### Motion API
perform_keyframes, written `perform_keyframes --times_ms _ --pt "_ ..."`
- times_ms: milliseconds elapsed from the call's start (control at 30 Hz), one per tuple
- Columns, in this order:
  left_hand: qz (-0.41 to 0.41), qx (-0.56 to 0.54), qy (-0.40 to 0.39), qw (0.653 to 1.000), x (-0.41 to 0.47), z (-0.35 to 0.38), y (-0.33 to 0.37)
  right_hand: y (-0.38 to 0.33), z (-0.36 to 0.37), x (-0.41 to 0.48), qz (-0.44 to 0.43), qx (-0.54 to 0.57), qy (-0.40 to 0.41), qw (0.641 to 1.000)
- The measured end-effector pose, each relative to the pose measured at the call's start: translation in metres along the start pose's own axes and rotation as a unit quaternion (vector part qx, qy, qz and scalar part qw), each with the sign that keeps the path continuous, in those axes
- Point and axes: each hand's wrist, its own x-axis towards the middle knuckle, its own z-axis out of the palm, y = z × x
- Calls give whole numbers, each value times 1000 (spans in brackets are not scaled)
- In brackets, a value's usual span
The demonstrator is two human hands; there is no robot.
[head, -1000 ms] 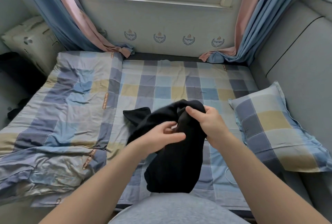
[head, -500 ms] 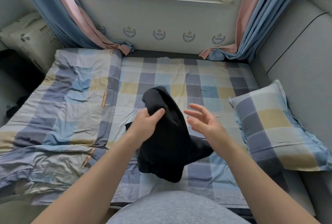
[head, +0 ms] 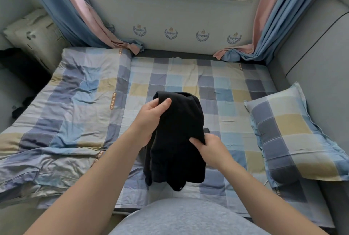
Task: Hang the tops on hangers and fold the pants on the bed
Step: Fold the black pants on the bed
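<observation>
A black garment [head: 179, 140] hangs bunched above the middle of the bed [head: 188, 76]. My left hand [head: 151, 119] grips its upper left edge, thumb on top of the cloth. My right hand [head: 209, 148] pinches the garment's right side lower down. The cloth's lower end trails onto the checked sheet near the front edge. I cannot tell whether it is a top or pants. No hanger is in view.
A checked quilt [head: 66, 121] lies rumpled on the bed's left half. A matching pillow [head: 290, 132] rests at the right by the grey padded headboard [head: 321, 65]. Curtains [head: 79, 14] hang at both back corners under the window. A dark heap [head: 20, 65] lies off the left side.
My right hand, free half a second ago, now pinches the garment's right side. My left hand has lifted the cloth higher and the garment hangs more lengthwise.
</observation>
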Motion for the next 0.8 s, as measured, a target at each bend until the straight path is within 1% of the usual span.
perform_keyframes --times_ms 67,167,233,300,400,433,467,500,567,600,633,700,733,800 --pt "-1 50 -32 998 1 -6 -3 -5 -7 2 6 25 32 999" --pt "-48 151 -67 985 1 -11 -18 -21 -23 4 2 137 82 987" --pt "-96 197 -93 971 0 -13 -33 -35 -32 8 18 213 100 972" --pt "-127 230 -143 954 -5 -9 -49 -46 -38 11 57 283 113 951" --pt "-127 267 -223 929 -12 1 -69 -51 -42 10 96 366 125 917" --pt "-114 272 -232 927 -14 5 -74 -53 -43 7 101 391 116 907" --pt "-98 286 -223 927 -14 8 -79 -55 -44 4 103 418 103 897" --pt "-75 319 -196 924 -13 10 -83 -57 -44 1 104 447 89 884" --pt "-22 421 -102 901 -10 10 -91 -62 -45 -5 99 496 63 861" --pt "14 448 -50 893 -10 8 -93 -64 -46 -7 94 512 50 853" --pt "55 441 -12 896 -7 4 -96 -66 -48 -10 88 523 38 847" --pt "125 384 21 915 -2 -4 -96 -69 -52 -14 82 538 19 839" --pt "135 367 21 920 1 -6 -94 -69 -55 -15 79 548 12 833" --pt "120 356 20 927 7 -11 -85 -69 -61 -18 68 580 -13 812"
